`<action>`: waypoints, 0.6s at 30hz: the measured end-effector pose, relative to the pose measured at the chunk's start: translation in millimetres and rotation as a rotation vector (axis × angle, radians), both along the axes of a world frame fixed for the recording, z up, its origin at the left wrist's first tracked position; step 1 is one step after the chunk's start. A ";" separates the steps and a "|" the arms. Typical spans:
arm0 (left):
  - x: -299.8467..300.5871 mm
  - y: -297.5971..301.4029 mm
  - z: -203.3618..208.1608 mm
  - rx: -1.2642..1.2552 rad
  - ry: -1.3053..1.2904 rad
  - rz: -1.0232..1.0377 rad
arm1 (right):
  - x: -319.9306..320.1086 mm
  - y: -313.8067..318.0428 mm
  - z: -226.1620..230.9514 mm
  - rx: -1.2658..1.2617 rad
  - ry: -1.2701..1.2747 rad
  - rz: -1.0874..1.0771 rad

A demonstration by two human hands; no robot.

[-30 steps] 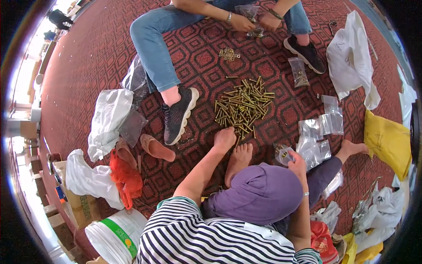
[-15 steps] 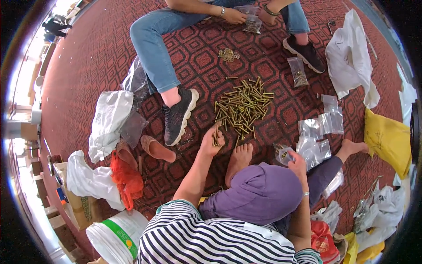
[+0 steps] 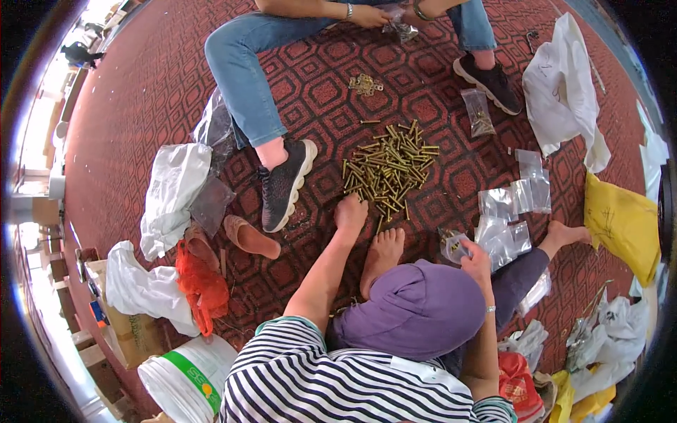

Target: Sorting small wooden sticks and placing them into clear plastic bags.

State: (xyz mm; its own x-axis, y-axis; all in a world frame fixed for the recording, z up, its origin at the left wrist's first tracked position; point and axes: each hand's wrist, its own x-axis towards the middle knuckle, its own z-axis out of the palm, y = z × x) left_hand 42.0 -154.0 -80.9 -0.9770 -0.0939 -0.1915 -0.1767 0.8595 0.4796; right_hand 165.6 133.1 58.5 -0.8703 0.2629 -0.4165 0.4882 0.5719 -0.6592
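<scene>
A heap of brass-coloured screws lies on the patterned red carpet between me and a person opposite. My left hand is closed, back upward, at the heap's near left edge. Its fingers curl round a few screws, mostly hidden now. My right hand, beyond my raised purple-trousered knee, is closed on a small clear plastic bag with some brass-coloured pieces in it. Several flat clear bags lie just right of that hand. The person opposite has both hands at another clear bag.
Small brass plates lie beyond the heap. A filled clear bag rests near the person's black shoe. White sacks, a yellow bag, tan slip-on shoes, a red bag and a white bucket surround me.
My left hand has moved slightly forward to the heap and turned from palm-side showing to back upward. The right hand stays put. The person opposite has shifted their hands and bag slightly.
</scene>
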 end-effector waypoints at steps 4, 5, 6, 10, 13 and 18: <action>-0.6 2.1 33.3 -0.017 -0.140 -0.160 | 1.7 4.9 -1.5 0.021 0.011 -0.004; 1.2 0.0 49.2 0.042 -0.227 -0.219 | 1.9 4.9 -1.8 0.029 0.015 -0.002; 3.7 -0.1 55.3 0.102 -0.314 -0.279 | 2.3 5.3 -2.2 0.039 0.017 0.000; 33.2 17.7 49.9 0.051 -0.315 -0.287 | 1.0 1.7 -4.3 0.036 0.018 0.034; 33.3 24.5 41.1 0.016 -0.322 -0.239 | -1.7 0.8 -0.1 0.050 0.043 0.057; 24.8 28.5 37.7 -0.118 -0.321 -0.302 | -2.0 1.8 0.2 0.058 0.183 0.071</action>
